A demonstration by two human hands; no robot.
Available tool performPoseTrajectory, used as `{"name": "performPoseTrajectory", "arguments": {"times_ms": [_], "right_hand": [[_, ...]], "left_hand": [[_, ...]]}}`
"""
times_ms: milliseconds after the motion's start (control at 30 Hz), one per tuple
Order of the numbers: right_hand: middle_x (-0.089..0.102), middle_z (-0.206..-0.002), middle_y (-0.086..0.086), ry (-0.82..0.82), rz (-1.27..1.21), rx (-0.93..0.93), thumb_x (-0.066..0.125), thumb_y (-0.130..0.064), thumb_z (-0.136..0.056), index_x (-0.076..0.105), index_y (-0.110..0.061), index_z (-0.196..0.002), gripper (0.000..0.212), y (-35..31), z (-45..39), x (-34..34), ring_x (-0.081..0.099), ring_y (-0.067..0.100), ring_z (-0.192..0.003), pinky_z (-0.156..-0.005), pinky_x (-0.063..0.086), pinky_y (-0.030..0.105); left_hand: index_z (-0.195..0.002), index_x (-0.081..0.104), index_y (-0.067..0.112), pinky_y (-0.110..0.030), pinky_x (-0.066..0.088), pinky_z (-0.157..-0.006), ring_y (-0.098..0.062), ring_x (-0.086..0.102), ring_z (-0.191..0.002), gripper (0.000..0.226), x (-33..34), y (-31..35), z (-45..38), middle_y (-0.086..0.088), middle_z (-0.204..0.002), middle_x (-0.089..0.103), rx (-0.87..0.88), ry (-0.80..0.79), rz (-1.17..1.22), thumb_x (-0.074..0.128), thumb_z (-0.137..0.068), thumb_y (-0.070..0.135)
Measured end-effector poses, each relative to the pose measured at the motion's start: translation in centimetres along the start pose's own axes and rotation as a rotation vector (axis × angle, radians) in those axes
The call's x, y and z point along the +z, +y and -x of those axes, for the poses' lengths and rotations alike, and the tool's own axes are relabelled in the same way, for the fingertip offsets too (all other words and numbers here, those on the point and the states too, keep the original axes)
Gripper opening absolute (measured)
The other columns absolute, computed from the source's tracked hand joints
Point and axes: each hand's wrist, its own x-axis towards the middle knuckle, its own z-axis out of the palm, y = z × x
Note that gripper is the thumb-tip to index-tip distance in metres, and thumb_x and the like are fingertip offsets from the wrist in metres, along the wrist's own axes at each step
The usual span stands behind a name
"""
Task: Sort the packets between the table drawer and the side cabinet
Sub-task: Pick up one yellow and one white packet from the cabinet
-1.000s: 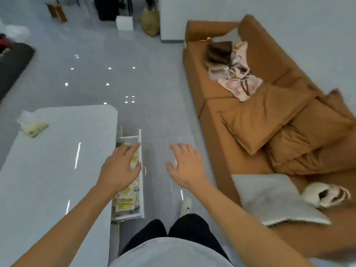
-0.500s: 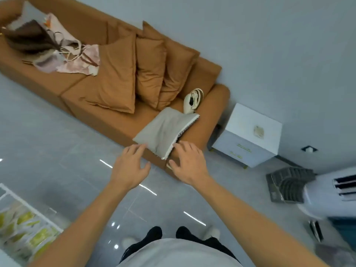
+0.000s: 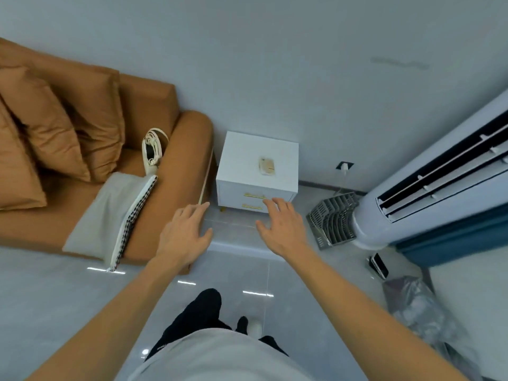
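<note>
A white side cabinet [image 3: 255, 163] with two gold-handled drawers stands against the wall, between the sofa and an air conditioner. Both drawers look closed. A small beige packet [image 3: 266, 166] lies on its top. My left hand [image 3: 184, 235] is held out in front of me, fingers relaxed and empty, just left of the cabinet's foot. My right hand [image 3: 281, 226] is also empty with fingers spread, its fingertips in front of the lower drawer handle. The table drawer with its packets is out of view.
An orange sofa [image 3: 154, 215] with cushions and a grey pillow [image 3: 110, 215] fills the left. A tall white air conditioner [image 3: 439, 188] leans in at the right, with a grey wire rack [image 3: 334, 218] at its base. A plastic bag [image 3: 415, 306] lies on the floor.
The view has swung right from the table drawer, past the sofa, to the side cabinet. My left hand left the drawer's packets; both empty hands now reach toward the cabinet, which is nearer.
</note>
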Motion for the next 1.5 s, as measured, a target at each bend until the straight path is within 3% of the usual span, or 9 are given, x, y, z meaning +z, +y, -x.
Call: {"name": "performPoseTrajectory", "arguments": {"times_ms": [300, 467, 700, 933, 1133, 1333, 1400, 1500], "right_hand": [[0.034, -0.161, 0.004, -0.145, -0.065, 0.096, 0.046, -0.046, -0.099, 0.040, -0.023, -0.151, 0.058, 8.2, -17.3, 4.2, 0.031, 0.025, -0.146, -0.116, 0.035, 0.043], [0.017, -0.169, 0.001, -0.245, -0.092, 0.189, 0.043, -0.046, -0.102, 0.029, -0.021, -0.159, 0.063, 14.3, -30.0, 9.9, 0.014, 0.022, -0.155, -0.123, 0.024, 0.040], [0.016, -0.169, 0.003, -0.247, -0.147, 0.249, 0.049, -0.046, -0.101, 0.028, -0.030, -0.158, 0.062, 21.8, -45.3, 22.1, 0.017, 0.025, -0.152, -0.114, 0.038, 0.047], [0.010, -0.171, 0.000, -0.238, -0.004, 0.014, 0.048, -0.052, -0.101, 0.023, -0.033, -0.161, 0.068, 26.6, -50.6, 30.1, 0.009, 0.030, -0.157, -0.115, 0.034, 0.049], [0.005, -0.171, 0.001, -0.290, 0.018, 0.033, 0.048, -0.050, -0.101, 0.018, -0.033, -0.161, 0.070, 28.4, -50.9, 30.6, 0.006, 0.030, -0.157, -0.122, 0.022, 0.051], [0.016, -0.170, 0.006, -0.222, 0.018, 0.072, 0.056, -0.041, -0.099, 0.036, -0.027, -0.155, 0.061, 31.4, -50.6, 29.9, 0.014, 0.034, -0.155, -0.118, 0.033, 0.054], [0.023, -0.167, 0.009, -0.163, -0.019, 0.067, 0.061, -0.033, -0.098, 0.047, -0.025, -0.147, 0.052, 32.1, -50.8, 29.6, 0.022, 0.037, -0.152, -0.111, 0.042, 0.055], [0.025, -0.163, 0.011, -0.094, -0.077, 0.164, 0.065, -0.029, -0.096, 0.051, -0.029, -0.144, 0.050, 32.3, -51.5, 29.3, 0.031, 0.037, -0.142, -0.099, 0.052, 0.050]], "left_hand": [[-0.154, 0.034, 0.018, -0.036, 0.039, -0.109, -0.019, 0.032, -0.145, 0.066, 6.2, 3.1, -20.8, 0.002, -0.156, 0.040, 0.052, -0.175, -0.038, 0.051, -0.095, 0.042], [-0.160, 0.022, 0.019, -0.032, 0.021, -0.122, -0.016, 0.016, -0.154, 0.070, 14.4, 2.7, -36.5, 0.004, -0.167, 0.021, 0.064, -0.259, -0.002, 0.045, -0.099, 0.043], [-0.161, 0.020, 0.019, -0.038, 0.022, -0.123, -0.019, 0.013, -0.155, 0.066, 27.1, -0.1, -53.1, 0.004, -0.168, 0.017, 0.070, -0.289, -0.065, 0.045, -0.102, 0.037], [-0.162, 0.015, 0.019, -0.038, 0.022, -0.124, -0.019, 0.008, -0.156, 0.067, 35.5, -1.1, -57.2, 0.008, -0.170, 0.006, 0.099, -0.369, -0.140, 0.042, -0.101, 0.028], [-0.162, 0.012, 0.019, -0.041, 0.026, -0.121, -0.022, 0.012, -0.155, 0.071, 38.0, -1.0, -57.3, 0.007, -0.170, 0.004, 0.068, -0.386, -0.206, 0.042, -0.098, 0.030], [-0.161, 0.018, 0.015, -0.046, 0.034, -0.117, -0.026, 0.023, -0.152, 0.074, 38.0, -0.5, -57.2, 0.003, -0.168, 0.017, 0.064, -0.330, -0.236, 0.048, -0.096, 0.030], [-0.157, 0.028, 0.011, -0.046, 0.041, -0.110, -0.028, 0.031, -0.147, 0.070, 38.2, -0.3, -57.6, -0.002, -0.164, 0.027, 0.054, -0.280, -0.215, 0.052, -0.094, 0.032], [-0.138, 0.044, 0.009, -0.044, 0.050, -0.082, -0.033, 0.047, -0.123, 0.056, 38.7, 1.0, -58.9, -0.010, -0.141, 0.045, 0.008, -0.203, -0.182, 0.058, -0.091, 0.038]]}}
